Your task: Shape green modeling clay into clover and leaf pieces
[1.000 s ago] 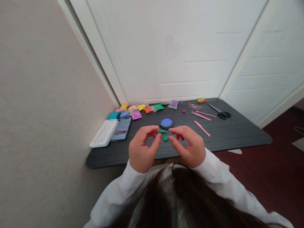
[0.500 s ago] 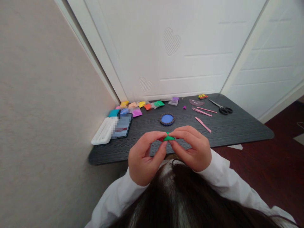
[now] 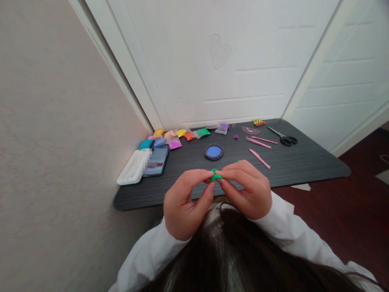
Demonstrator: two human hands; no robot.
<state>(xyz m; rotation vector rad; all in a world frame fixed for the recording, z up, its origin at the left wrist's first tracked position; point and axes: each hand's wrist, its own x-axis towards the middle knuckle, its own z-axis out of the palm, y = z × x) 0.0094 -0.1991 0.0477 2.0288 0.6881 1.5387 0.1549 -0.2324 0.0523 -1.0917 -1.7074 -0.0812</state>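
Observation:
My left hand (image 3: 186, 202) and my right hand (image 3: 246, 188) meet over the near edge of the dark table (image 3: 304, 166). Both pinch one small lump of green clay (image 3: 215, 176) between thumbs and fingertips. Just beyond the hands lies a round blue clay disc with a dark beaded rim (image 3: 214, 151). My own dark hair fills the bottom of the view and hides the wrists in part.
Several small bags of coloured clay (image 3: 179, 138) line the table's back left. A white tray (image 3: 133, 172) and a phone (image 3: 157, 162) lie at the left. Pink modelling tools (image 3: 259, 150), scissors (image 3: 284, 138) and a small purple bit (image 3: 236, 137) lie at the right. White doors stand behind.
A second ago the hands held separate green pieces a little apart; they have come together and now press one green lump between them. The view has tilted slightly.

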